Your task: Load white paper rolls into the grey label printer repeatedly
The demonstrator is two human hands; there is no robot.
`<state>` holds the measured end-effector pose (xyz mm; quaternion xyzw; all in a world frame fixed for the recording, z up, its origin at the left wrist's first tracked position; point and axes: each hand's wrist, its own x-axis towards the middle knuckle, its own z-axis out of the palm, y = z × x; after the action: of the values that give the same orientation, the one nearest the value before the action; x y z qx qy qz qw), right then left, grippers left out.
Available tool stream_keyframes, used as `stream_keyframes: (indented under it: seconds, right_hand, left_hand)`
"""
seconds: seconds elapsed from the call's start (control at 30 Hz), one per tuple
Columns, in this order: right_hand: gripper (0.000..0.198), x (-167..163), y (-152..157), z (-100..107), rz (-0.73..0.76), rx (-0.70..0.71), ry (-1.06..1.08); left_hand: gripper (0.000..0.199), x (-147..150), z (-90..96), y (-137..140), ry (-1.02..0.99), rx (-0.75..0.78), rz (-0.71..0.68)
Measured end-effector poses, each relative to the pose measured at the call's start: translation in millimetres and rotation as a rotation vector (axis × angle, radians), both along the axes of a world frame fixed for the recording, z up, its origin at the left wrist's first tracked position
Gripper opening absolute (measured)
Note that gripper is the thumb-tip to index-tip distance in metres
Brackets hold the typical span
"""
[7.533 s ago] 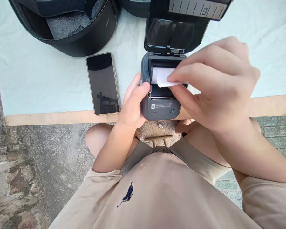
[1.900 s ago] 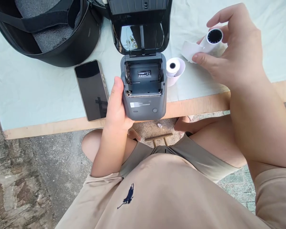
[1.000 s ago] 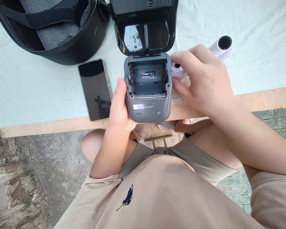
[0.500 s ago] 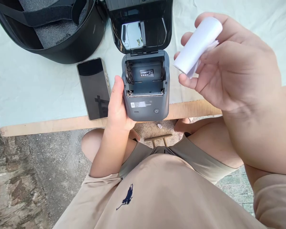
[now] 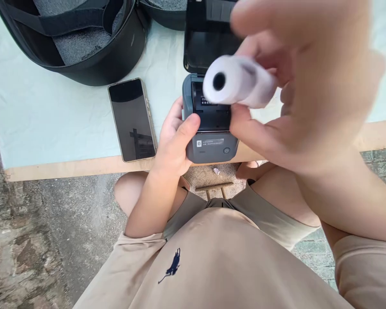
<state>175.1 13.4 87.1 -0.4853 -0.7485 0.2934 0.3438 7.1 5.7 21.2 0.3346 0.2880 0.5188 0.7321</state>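
Paper roll [image 5: 246, 83] | white, cylindrical | round black core [image 5: 219, 81] | tilted | blurred

The portable printer [image 5: 212, 148] is gripped at its left side by the left hand [image 5: 175, 146] at the near edge of the cloth-covered table [image 5: 64, 124], its lid [image 5: 199, 51] raised behind its paper compartment [image 5: 212, 121]. Over the paper compartment, the paper roll [image 5: 252, 83] is held in the right hand [image 5: 318, 90]. On the table, the smartphone [image 5: 132, 120] is laid left of the printer; behind the smartphone is set the zippered case [image 5: 119, 62], in which a foam pad [image 5: 79, 48] and a strap [image 5: 58, 22] are contained.
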Motion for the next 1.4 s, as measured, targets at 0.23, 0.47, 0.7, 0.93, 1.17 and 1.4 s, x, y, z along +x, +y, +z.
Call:
stream_keyframes:
  seconds: [0.23, 0.47, 0.7, 0.93, 1.17, 1.4]
  right_hand:
    - [0.042, -18, -8, 5, -0.136, 0.263, -0.6]
    - [0.013, -13, 1, -5, -0.12, 0.307, -0.784]
    - [0.012, -8, -7, -12, -0.022, 0.626, -0.551]
    - [0.016, -14, -17, -24, 0.151, 0.582, -0.435]
    - [0.026, -7, -17, -21, -0.063, 0.243, -0.032]
    - [0.054, -9, -14, -27, -0.046, -0.056, 0.118]
  left_hand:
    - [0.027, -1, 4.3, -3, -0.028, -0.072, -0.046]
    - [0.03, -4, 4.0, -4, 0.018, -0.073, -0.058]
    - [0.031, -4, 4.2, -1, 0.022, -0.077, -0.034]
    - [0.023, -8, 3.1, 0, -0.046, -0.05, -0.088]
    - [0.027, -10, 3.0, -3, 0.022, -0.061, -0.036]
    - [0.034, -8, 1.2, -3, -0.003, -0.039, -0.006]
